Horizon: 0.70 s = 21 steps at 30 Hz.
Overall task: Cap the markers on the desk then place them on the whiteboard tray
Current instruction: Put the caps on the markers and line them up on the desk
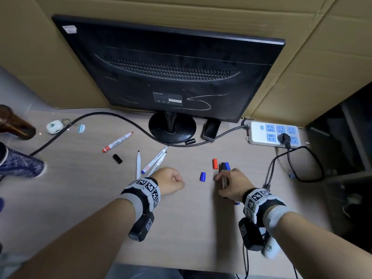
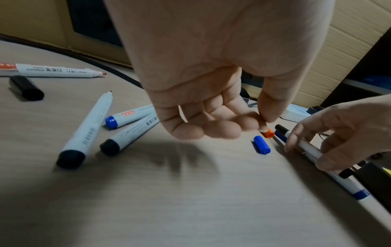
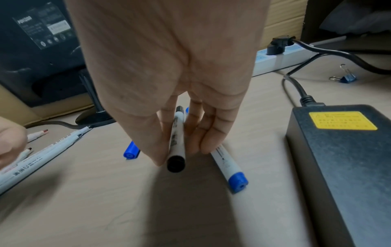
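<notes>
Black marker (image 3: 176, 142), capped, smooth white barrel, pinched lengthwise between thumb and fingers of right hand (image 1: 233, 183), low over desk (image 1: 181, 228); grip likely for lifting it away. Blue marker (image 3: 229, 167), capped, lies just beside on desk. Left hand (image 1: 171, 181) curled, holds nothing, likely heading for next cap. Loose blue cap (image 1: 202, 176) and red cap (image 1: 215, 163) between hands; black cap (image 1: 117, 158) left. Four uncapped markers (image 2: 88, 132) lie left on matte wood-look top. Whiteboard tray not in view.
</notes>
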### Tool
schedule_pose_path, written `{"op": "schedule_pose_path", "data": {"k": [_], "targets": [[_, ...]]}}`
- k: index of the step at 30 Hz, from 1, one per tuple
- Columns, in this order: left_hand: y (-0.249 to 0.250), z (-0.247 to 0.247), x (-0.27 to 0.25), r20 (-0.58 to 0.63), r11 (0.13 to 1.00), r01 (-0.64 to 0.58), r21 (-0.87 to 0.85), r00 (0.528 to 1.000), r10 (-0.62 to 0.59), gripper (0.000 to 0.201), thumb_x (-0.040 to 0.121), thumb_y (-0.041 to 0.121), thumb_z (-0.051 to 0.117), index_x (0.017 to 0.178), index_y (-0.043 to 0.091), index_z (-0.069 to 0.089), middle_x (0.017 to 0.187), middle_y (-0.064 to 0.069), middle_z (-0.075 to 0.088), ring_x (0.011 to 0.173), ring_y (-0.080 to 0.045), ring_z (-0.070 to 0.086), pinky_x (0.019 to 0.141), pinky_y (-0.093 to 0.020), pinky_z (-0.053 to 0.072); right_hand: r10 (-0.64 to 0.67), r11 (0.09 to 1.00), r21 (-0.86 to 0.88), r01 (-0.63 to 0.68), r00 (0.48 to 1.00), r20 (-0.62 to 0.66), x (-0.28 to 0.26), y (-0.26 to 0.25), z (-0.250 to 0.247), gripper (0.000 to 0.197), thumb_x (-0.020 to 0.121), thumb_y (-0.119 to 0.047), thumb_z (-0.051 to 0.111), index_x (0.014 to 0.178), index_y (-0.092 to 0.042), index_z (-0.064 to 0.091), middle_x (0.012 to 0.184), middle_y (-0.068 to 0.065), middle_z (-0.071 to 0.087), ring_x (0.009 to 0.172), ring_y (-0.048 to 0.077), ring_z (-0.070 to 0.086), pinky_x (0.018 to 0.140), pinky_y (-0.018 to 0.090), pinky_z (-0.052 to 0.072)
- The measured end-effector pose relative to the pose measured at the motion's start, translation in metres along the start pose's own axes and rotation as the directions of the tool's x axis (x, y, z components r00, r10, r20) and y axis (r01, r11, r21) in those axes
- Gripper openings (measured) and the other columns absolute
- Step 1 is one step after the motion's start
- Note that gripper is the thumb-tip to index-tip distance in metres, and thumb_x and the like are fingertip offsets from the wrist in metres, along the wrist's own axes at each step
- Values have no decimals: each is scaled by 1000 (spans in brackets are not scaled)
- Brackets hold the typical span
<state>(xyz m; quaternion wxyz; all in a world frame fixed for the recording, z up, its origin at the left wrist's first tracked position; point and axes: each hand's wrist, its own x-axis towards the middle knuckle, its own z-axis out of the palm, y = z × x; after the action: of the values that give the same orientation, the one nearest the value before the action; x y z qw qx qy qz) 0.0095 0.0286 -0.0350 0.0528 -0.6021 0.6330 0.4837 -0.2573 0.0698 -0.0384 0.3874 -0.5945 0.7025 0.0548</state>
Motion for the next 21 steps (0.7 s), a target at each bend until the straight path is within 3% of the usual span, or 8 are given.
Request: {"op": "schedule_pose_path", "data": {"k": [4,6,8,11,14,17,19,21], "targets": [[-10,-19,-4,-125,999,33,15,992,-31,13,85,41,70,78,30,68,77,14,65,81,-7,64,72,-23,46,28,1000,-1,-28,999,-38,3,-6,0,33,73,-20,73,103,-31,67,114,5,48,91,22,63,82,22,49],[-16,-28,-4,-162,999,50,5,986,-48,13,85,41,69,77,31,67,78,14,66,84,-8,65,78,-24,47,21,999,37,-17,995,-99,8,-12,2,20,77,-23,73,95,-25,65,98,3,65,87,22,66,68,21,45],[-22,-37,-5,-204,997,74,-11,976,-75,12,85,40,68,79,30,67,78,13,66,81,-9,66,75,-24,48,33,994,105,-18,988,-150,13,-23,4,19,82,-31,73,93,-19,63,83,-3,69,77,19,67,60,20,46],[-32,-48,-6,-287,995,90,-29,953,-95,13,87,41,64,83,29,64,77,10,69,67,-14,65,60,-24,48,28,997,76,-15,984,-177,23,-42,12,20,84,-38,73,88,-20,67,87,0,73,87,20,69,74,27,52],[-40,-58,-4,-355,993,112,-23,928,-113,8,90,36,59,87,29,62,74,11,66,53,-13,62,54,-24,51,42,998,46,-34,981,-191,32,-54,22,13,84,-33,73,85,-20,74,90,5,75,94,27,68,74,24,46],[-51,-68,5,-404,989,118,85,912,-74,5,91,32,59,95,32,62,90,11,65,71,-11,63,72,-31,57,97,995,41,-92,980,-176,36,-58,29,12,83,-28,69,84,-18,77,69,-2,63,91,29,69,73,20,38],[-57,-72,13,-427,985,127,113,902,-67,10,91,30,60,100,31,63,101,8,63,78,-16,66,77,-34,58,135,987,102,-121,981,-138,39,-60,29,12,77,-30,69,80,-20,74,63,-9,58,83,26,71,70,22,47],[-60,-74,22,-429,980,150,129,900,-81,12,91,29,63,104,29,65,109,7,61,83,-18,67,79,-35,59,146,959,260,-116,984,-100,42,-59,29,14,72,-33,70,82,-22,70,73,-4,68,72,23,73,67,33,61]]}}
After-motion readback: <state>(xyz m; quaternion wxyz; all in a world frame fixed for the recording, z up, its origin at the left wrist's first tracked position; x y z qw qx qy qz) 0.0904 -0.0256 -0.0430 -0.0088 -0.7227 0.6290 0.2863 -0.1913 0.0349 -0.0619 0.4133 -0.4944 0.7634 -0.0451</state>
